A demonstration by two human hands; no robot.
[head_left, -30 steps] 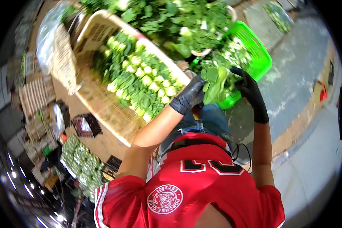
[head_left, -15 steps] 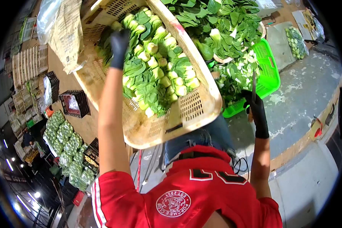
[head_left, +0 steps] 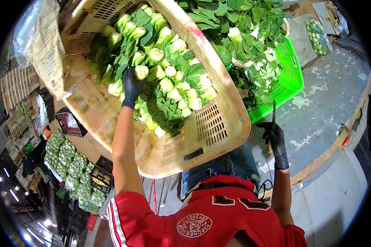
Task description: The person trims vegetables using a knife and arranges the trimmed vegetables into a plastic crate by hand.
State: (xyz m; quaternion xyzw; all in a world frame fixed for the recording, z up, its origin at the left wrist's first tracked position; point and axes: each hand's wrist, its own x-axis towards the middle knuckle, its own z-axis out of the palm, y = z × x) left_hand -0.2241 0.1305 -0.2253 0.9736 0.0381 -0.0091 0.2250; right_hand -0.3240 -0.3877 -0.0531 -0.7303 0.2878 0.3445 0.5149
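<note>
My left hand (head_left: 132, 86), in a black glove, is inside the large tan plastic crate (head_left: 92, 119), its fingers closed round a bok choy (head_left: 141, 73) whose pale cut base faces up. Rows of bok choy (head_left: 166, 85) lie beside it, pale bases and green leaves showing. On the right, my black-gloved right hand (head_left: 274, 138) is closed on a knife (head_left: 273, 113), its blade pointing up the view and a bit of wooden handle showing below the fingers. Just above the knife stands a bright green basket (head_left: 292, 78) with cut leaves and stem pieces (head_left: 267, 72).
Loose leafy bok choy (head_left: 243, 24) is heaped beyond the crate. Bagged greens (head_left: 317, 37) lie at the upper right of the grey worn surface (head_left: 317, 90). At the left are a sack (head_left: 47, 49), a dark crate (head_left: 70, 121) and stacked bags of vegetables (head_left: 72, 168).
The bok choy and leaves between my hands a second ago are gone from there. My left hand reached into the crate, then came nearer. My right hand moved lower with the knife.
</note>
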